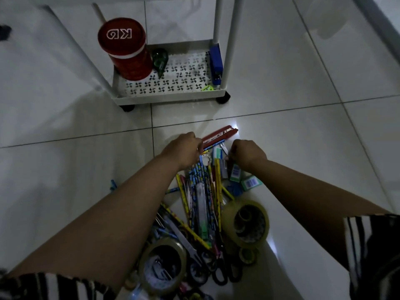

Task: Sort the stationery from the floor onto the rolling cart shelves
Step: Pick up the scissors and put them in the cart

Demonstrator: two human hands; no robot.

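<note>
Both hands at centre frame, over top of stationery pile [203, 213]. Left hand [184, 148] curled, right hand [246, 153] curled; held items, if any, hidden. Likely picking for cart shelf [168, 95], upper centre.

Dim room, floored in large glossy pale tiles [281, 87] with thin dark grout lines [75, 138] crossing mid-frame. One small bright glare spot [234, 123] just right of centre, a paler streak of reflected light [273, 247] at lower right. Soft grey shadows at left. A small dark shape [4, 32] at the far upper left edge, too blurred to tell.
</note>
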